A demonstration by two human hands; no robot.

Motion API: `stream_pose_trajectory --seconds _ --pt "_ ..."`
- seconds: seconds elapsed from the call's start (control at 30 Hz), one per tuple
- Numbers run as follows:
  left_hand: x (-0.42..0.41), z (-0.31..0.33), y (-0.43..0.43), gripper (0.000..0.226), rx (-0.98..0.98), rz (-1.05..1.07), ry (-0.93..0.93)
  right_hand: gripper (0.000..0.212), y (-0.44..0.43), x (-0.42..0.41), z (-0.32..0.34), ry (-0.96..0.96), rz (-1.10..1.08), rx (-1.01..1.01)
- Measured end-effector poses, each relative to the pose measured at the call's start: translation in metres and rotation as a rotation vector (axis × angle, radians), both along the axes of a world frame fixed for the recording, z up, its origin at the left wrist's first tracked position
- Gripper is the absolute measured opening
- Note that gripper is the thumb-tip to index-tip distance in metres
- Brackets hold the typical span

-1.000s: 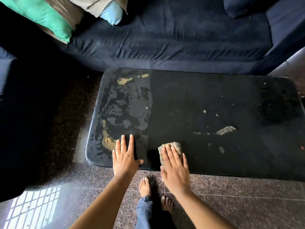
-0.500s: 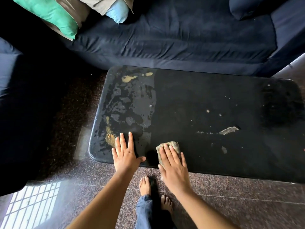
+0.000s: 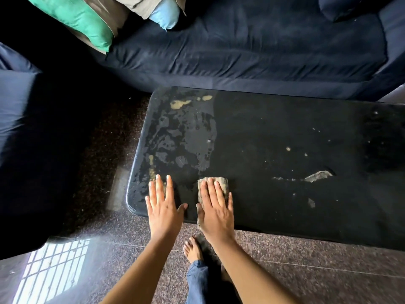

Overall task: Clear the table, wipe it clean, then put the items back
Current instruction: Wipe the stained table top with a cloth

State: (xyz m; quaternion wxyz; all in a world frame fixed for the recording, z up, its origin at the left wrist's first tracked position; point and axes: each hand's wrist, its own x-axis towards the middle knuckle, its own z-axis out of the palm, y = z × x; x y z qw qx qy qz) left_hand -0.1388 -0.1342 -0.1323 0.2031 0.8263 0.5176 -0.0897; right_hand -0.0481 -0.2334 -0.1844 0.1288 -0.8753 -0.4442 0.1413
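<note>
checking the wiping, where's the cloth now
Head view: the cloth sits on the table near its front-left corner, under the right hand, beside the left hand.

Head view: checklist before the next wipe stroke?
1. Contact: right hand pressed flat on the cloth: ok.
2. Brace: left hand flat on the table: ok.
3. Far left: yellow smears wiped off: not ok.
4. Right half: pale flake wiped off: not ok.
5. Underside of the cloth clean: cannot tell.
</note>
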Motion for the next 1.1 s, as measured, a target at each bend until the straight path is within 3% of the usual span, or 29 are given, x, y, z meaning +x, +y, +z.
stream_pose_trajectory --seconds 0.07,0.17,0.23,0.27,0.37,0.43,0.7,0.8,0.97,1.1 --pt "-0.007 0.001 0.006 0.088 -0.007 -0.002 -0.005 0.062 -0.008 0.004 -0.006 -0.037 0.2 0.006" --pt "-0.007 0.003 0.019 0.081 0.014 -0.076 -0.027 0.067 -0.025 0.042 -0.008 -0.152 0.742 0.036" --pt "0.001 0.004 0.03 0.077 0.03 -0.12 -0.043 0.069 -0.02 0.067 -0.008 -0.239 0.855 0.018" --pt "0.006 0.004 0.036 0.075 0.036 -0.132 -0.049 0.07 -0.013 0.071 -0.008 -0.235 0.755 0.001" --pt "0.018 0.004 0.056 0.071 0.037 -0.134 -0.052 0.065 0.019 0.051 0.0 -0.072 0.125 -0.029" --pt "0.023 0.004 0.066 0.069 0.023 -0.111 -0.062 0.063 0.032 0.031 0.005 -0.036 -0.044 -0.025" --pt "0.042 0.005 0.093 0.068 -0.068 -0.286 -0.026 0.068 0.014 0.061 0.002 -0.075 0.338 0.024" --pt "0.057 0.003 0.112 0.066 -0.065 -0.345 -0.009 0.078 0.038 0.071 0.002 -0.048 0.218 -0.005" --pt "0.085 0.002 0.15 0.068 -0.051 -0.367 -0.021 0.067 0.082 0.085 -0.006 -0.009 0.023 0.103" --pt "0.107 -0.001 0.171 0.07 -0.034 -0.402 -0.02 0.07 0.111 0.102 -0.006 -0.003 -0.033 0.12"
